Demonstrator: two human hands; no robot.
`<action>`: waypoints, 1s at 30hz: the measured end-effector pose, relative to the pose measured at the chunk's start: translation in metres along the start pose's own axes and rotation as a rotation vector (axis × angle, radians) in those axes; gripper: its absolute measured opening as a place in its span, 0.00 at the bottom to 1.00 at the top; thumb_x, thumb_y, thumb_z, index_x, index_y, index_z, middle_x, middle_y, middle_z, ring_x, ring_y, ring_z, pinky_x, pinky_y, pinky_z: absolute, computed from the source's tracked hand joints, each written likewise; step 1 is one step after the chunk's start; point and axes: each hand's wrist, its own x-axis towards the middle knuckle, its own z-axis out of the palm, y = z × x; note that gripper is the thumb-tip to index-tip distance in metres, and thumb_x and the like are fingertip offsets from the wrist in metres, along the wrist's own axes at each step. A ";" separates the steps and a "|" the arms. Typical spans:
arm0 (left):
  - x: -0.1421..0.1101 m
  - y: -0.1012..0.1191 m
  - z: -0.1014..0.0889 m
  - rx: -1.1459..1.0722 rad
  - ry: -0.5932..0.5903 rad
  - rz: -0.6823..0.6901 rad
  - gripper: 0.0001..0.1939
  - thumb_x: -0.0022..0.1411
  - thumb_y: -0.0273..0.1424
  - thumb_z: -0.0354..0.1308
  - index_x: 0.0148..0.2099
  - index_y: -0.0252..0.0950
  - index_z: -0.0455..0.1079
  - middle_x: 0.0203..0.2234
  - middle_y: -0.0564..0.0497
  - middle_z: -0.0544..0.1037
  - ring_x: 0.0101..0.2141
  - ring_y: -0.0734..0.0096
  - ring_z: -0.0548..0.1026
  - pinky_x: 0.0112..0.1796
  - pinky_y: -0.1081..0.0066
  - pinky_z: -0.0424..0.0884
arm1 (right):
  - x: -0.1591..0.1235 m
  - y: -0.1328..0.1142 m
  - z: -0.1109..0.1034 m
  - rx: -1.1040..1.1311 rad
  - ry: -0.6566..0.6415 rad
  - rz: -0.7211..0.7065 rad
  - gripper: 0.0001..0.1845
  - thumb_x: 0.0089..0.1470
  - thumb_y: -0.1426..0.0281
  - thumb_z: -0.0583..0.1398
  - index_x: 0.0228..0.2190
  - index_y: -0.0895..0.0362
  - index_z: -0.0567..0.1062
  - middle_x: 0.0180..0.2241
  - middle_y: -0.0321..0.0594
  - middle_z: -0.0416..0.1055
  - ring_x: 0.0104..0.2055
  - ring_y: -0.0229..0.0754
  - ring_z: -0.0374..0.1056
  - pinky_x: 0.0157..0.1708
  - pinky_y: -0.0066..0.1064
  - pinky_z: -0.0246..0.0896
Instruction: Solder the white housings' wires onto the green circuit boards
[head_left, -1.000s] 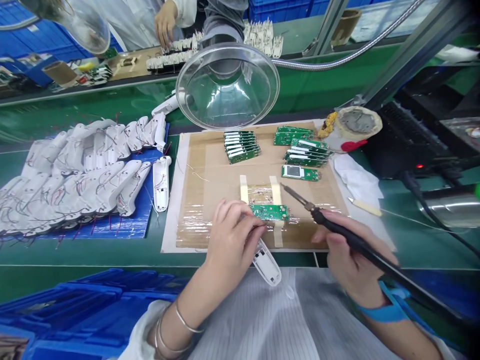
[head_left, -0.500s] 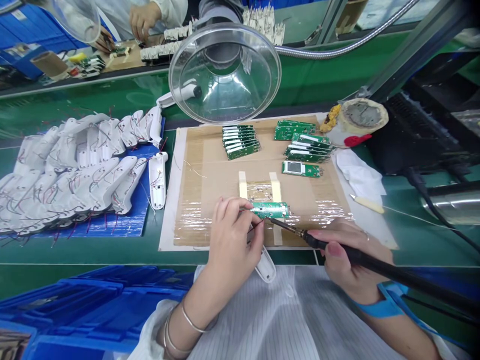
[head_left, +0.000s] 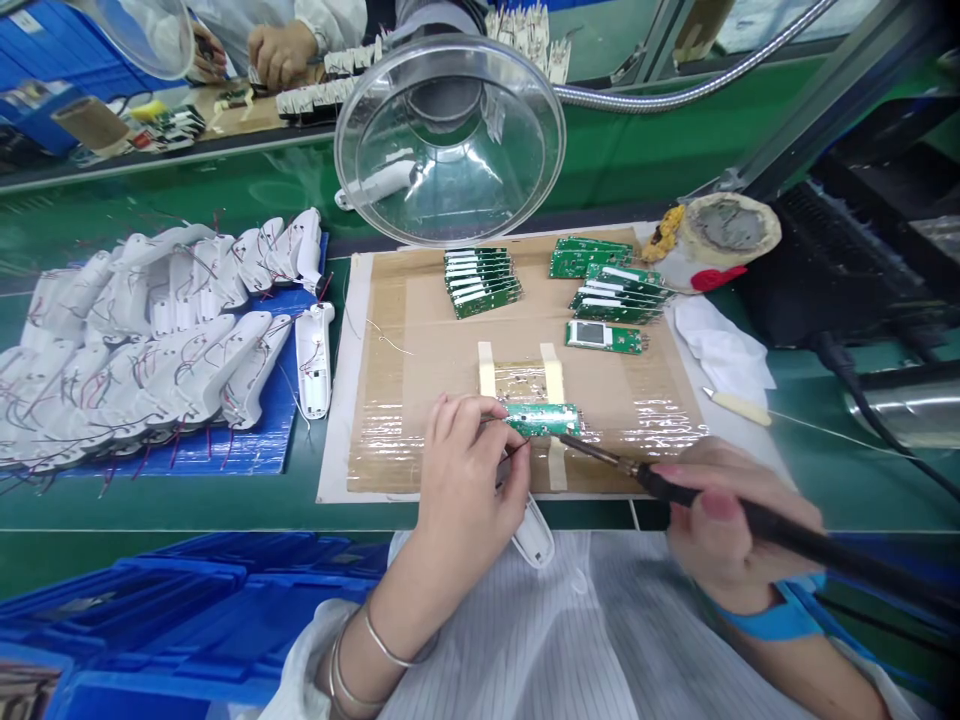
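The green circuit board (head_left: 541,419) lies flat between two strips of pale tape on the cardboard mat (head_left: 420,350), near the mat's front edge. At the board's left end, the left hand (head_left: 465,480) is pinched shut, thumb and forefinger together on a thin wire that meets the board's edge, so the board sits just beyond those fingertips. A white plastic casing (head_left: 534,530) pokes out from under that hand, hanging over the mat's front edge toward the person's lap. On the board's right, the right hand (head_left: 724,520) is wrapped tight around the black handle of a soldering iron (head_left: 697,495); the hand itself stays well off the board, but the iron's metal tip reaches in low and slanted to the board's front right corner.

Farther back on the mat from the board lies a single board with a screen (head_left: 604,337), and behind that are two fanned stacks of green boards (head_left: 480,282). A clear dome (head_left: 450,140) on a flexible hose hangs over the mat's back edge. Left of the mat, rows of white casings (head_left: 150,330) with coloured wires lie on a blue sheet. At the mat's back right corner sits a round sponge holder (head_left: 726,228). Across the green counter (head_left: 187,500), a co-worker's hands (head_left: 281,50) are busy over white parts.
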 end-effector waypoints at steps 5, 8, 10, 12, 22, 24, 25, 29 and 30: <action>0.000 0.000 0.000 0.008 0.008 0.008 0.04 0.65 0.24 0.57 0.37 0.37 0.69 0.43 0.48 0.71 0.47 0.63 0.71 0.60 0.48 0.59 | 0.039 0.009 -0.005 -0.206 0.347 -0.038 0.12 0.63 0.65 0.58 0.40 0.56 0.81 0.25 0.37 0.71 0.20 0.32 0.63 0.19 0.28 0.52; -0.002 0.001 -0.003 0.038 0.028 0.043 0.03 0.65 0.24 0.58 0.38 0.37 0.70 0.44 0.48 0.72 0.47 0.62 0.71 0.60 0.45 0.59 | 0.074 0.032 -0.019 -0.577 0.271 -0.150 0.17 0.62 0.65 0.59 0.51 0.55 0.78 0.40 0.43 0.75 0.34 0.37 0.71 0.35 0.33 0.65; -0.004 0.002 -0.008 0.050 0.042 0.082 0.04 0.65 0.23 0.58 0.40 0.37 0.71 0.46 0.47 0.72 0.49 0.61 0.71 0.58 0.44 0.62 | 0.092 0.047 -0.029 -0.829 0.005 -0.108 0.20 0.60 0.63 0.61 0.53 0.53 0.77 0.44 0.45 0.75 0.47 0.44 0.72 0.46 0.38 0.65; -0.006 0.004 -0.014 0.048 0.051 0.135 0.05 0.65 0.22 0.58 0.42 0.36 0.71 0.46 0.45 0.72 0.50 0.60 0.70 0.56 0.46 0.67 | 0.101 0.055 -0.034 -0.882 -0.093 -0.043 0.20 0.61 0.63 0.61 0.54 0.52 0.76 0.44 0.44 0.76 0.48 0.43 0.72 0.48 0.36 0.65; -0.006 0.003 -0.017 0.132 -0.020 0.220 0.03 0.67 0.24 0.57 0.40 0.36 0.72 0.43 0.48 0.77 0.50 0.60 0.72 0.57 0.45 0.67 | 0.050 0.014 -0.003 -0.413 0.044 0.013 0.19 0.55 0.72 0.65 0.49 0.53 0.79 0.45 0.43 0.79 0.46 0.43 0.75 0.50 0.36 0.69; -0.004 0.002 -0.014 0.142 -0.024 0.227 0.05 0.68 0.24 0.57 0.39 0.36 0.72 0.42 0.49 0.77 0.49 0.61 0.73 0.57 0.46 0.67 | 0.043 0.009 0.000 -0.357 0.030 -0.026 0.19 0.54 0.74 0.65 0.48 0.52 0.79 0.44 0.41 0.79 0.45 0.43 0.75 0.47 0.35 0.70; -0.003 0.002 -0.013 0.148 -0.024 0.228 0.05 0.68 0.24 0.57 0.39 0.36 0.72 0.42 0.49 0.77 0.49 0.61 0.73 0.57 0.47 0.68 | 0.040 0.008 0.001 -0.343 0.024 -0.035 0.20 0.53 0.75 0.65 0.49 0.51 0.79 0.44 0.40 0.79 0.44 0.43 0.76 0.45 0.35 0.70; -0.003 0.003 -0.012 0.203 -0.009 0.239 0.04 0.68 0.24 0.57 0.39 0.36 0.72 0.43 0.49 0.77 0.50 0.61 0.73 0.57 0.47 0.67 | 0.032 0.003 0.003 -0.314 0.012 -0.017 0.21 0.52 0.75 0.66 0.48 0.48 0.79 0.43 0.38 0.80 0.41 0.42 0.75 0.40 0.35 0.71; -0.003 0.003 -0.012 0.210 -0.008 0.242 0.05 0.68 0.24 0.56 0.39 0.36 0.72 0.43 0.49 0.77 0.50 0.61 0.73 0.57 0.48 0.67 | 0.030 0.004 0.003 -0.300 0.013 -0.014 0.21 0.52 0.75 0.66 0.48 0.48 0.79 0.43 0.38 0.80 0.40 0.42 0.75 0.39 0.35 0.71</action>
